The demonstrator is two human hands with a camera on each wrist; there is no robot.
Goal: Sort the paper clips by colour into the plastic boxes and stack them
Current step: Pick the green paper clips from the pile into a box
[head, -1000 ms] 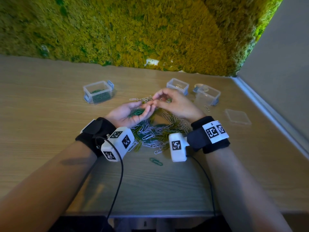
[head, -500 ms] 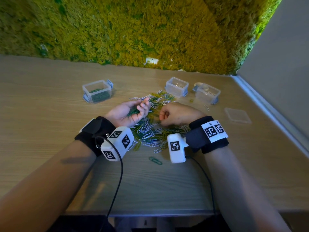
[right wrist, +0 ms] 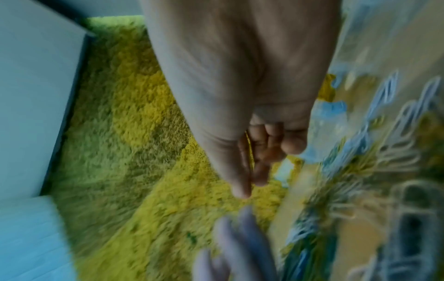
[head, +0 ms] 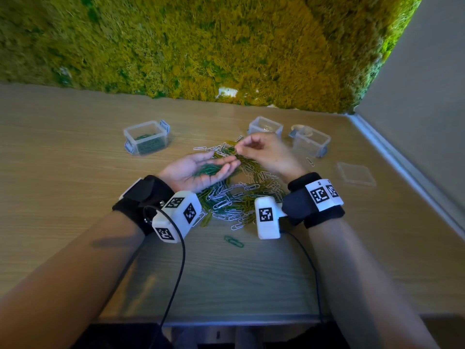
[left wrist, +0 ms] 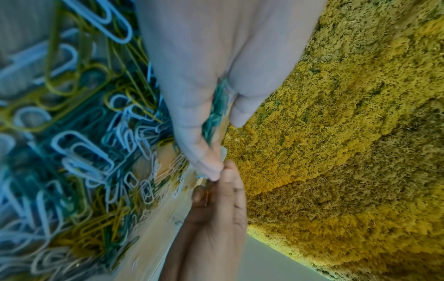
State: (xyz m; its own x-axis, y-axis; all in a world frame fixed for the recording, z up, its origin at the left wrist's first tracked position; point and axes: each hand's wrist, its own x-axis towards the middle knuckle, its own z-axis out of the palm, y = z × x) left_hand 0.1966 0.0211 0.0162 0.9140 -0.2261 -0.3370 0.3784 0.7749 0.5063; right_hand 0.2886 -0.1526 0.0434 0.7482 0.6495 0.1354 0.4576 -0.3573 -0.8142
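Here left hand (head: 201, 170) cupped, palm up, cradling green clips (head: 210, 169); right hand (head: 261, 152) apparently pinches 1 yellow clip (head: 235, 145).

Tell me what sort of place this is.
Probably an office or studio desk, not a workshop: a pale wood-grain table set into a corner, a decorative moss wall behind it, and a plain grey wall at the right. Paper clips and small plastic boxes suit a desk.
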